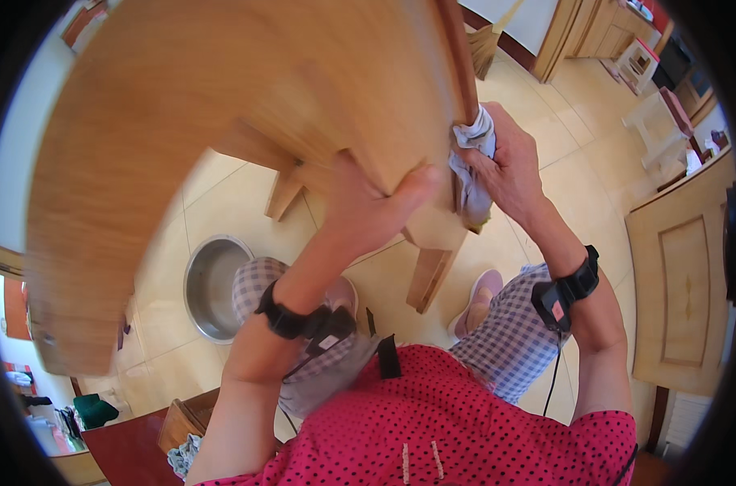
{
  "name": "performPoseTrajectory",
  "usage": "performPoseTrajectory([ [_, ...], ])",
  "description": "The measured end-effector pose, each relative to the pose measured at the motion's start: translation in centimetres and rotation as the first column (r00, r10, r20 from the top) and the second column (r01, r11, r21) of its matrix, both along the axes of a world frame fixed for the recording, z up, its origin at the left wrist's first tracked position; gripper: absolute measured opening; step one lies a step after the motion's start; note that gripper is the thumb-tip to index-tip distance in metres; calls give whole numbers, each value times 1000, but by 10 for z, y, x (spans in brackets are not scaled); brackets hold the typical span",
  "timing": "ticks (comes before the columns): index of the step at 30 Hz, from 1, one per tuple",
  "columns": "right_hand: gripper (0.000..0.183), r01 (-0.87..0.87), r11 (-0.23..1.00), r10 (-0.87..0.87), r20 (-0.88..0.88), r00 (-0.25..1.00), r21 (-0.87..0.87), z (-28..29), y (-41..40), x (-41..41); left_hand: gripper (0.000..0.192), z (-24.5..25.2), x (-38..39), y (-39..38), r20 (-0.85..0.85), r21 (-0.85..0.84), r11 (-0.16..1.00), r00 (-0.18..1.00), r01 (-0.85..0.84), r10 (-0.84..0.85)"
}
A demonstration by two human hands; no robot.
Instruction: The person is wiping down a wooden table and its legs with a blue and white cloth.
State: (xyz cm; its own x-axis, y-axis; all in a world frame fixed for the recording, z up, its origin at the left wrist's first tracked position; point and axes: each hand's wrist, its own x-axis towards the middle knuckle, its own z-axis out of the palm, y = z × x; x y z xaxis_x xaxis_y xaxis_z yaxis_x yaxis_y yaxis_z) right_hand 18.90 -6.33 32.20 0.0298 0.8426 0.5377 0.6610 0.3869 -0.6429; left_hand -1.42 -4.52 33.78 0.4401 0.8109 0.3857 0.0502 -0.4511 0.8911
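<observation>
A large piece of light wooden furniture (240, 67), tilted and partly blurred, fills the upper part of the view before me. Short wooden legs show below it, one of them a front leg (431, 273). My left hand (371, 206) grips a wooden part near its lower end, the thumb lying over the surface. In my right hand (513, 161) is a damp-looking whitish-grey cloth (474, 164), pressed around the darker right edge of the wood. The fingers behind that edge are partly hidden.
On the tiled floor a metal basin (213, 288) stands beside my left knee. A straw broom (484, 45) leans at the far wall. Plastic stools (659, 121) stand at the right, beyond a wooden cabinet (684, 285). A dark red surface (128, 446) lies at lower left.
</observation>
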Motion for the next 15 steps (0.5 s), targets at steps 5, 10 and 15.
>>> performPoseTrajectory([
  [5,27,-3,982,-24,138,990,188,48,-12,-27,27,25,-27,-5,295,-168,985,952,-37,86],
  [10,27,39,944,-150,319,936,328,91,6,-52,34,48,-44,38,557,-222,973,828,70,68],
  [15,33,149,969,-225,448,865,198,129,69,-96,43,69,-69,79,592,-223,970,804,91,61],
])
